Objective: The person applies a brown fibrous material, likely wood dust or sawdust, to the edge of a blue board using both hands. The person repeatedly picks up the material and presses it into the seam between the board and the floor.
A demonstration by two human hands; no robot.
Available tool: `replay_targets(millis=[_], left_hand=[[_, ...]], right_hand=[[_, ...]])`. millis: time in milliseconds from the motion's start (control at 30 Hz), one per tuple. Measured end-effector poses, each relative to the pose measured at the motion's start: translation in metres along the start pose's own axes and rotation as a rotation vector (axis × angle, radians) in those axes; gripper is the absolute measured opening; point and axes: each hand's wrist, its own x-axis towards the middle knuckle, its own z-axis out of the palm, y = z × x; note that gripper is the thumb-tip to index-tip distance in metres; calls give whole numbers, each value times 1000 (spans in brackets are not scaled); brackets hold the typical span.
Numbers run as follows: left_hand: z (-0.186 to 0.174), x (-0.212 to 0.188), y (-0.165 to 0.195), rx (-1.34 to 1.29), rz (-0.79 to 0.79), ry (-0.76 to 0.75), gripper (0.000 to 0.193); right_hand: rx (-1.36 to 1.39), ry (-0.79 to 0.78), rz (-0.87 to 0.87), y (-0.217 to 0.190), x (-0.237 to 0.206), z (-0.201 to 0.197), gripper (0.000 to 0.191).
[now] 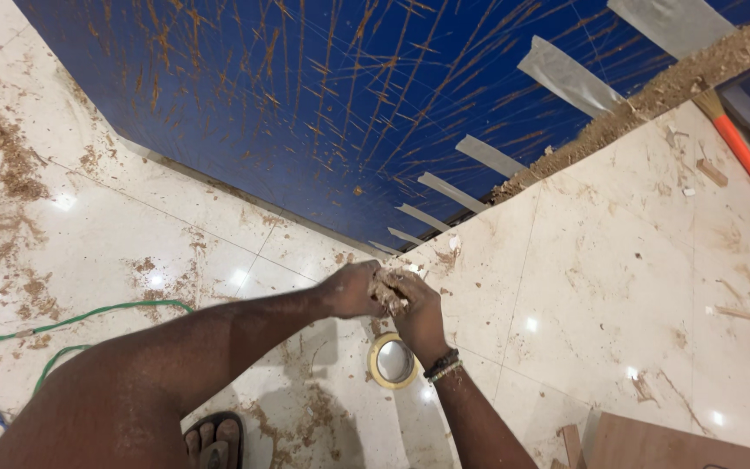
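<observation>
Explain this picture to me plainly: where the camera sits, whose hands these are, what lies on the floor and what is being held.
The camera sits on a person's head and looks down, so the arms coming in from the bottom are that person's own. The left hand and right hand meet in the middle, both closed in a grip on a small clump of sawdust. Below them, a roll of tape lies flat on the pale tiled floor. A large blue board lies ahead, covered in scratches and wood dust, with strips of tape along its edge. Sawdust is scattered about. A green cable runs at the left, an orange handle lies at the right, and a sandalled foot shows at the bottom.
</observation>
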Motion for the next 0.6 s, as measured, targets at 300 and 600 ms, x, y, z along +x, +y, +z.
replay_targets(millis=[300, 600], left_hand=[[-6, 3, 22, 125, -118, -93, 36], [0, -5, 25, 213, -60, -67, 81]], right_hand=[[547, -6, 345, 13, 11, -1, 18], [712, 552, -71, -27, 59, -87, 11]])
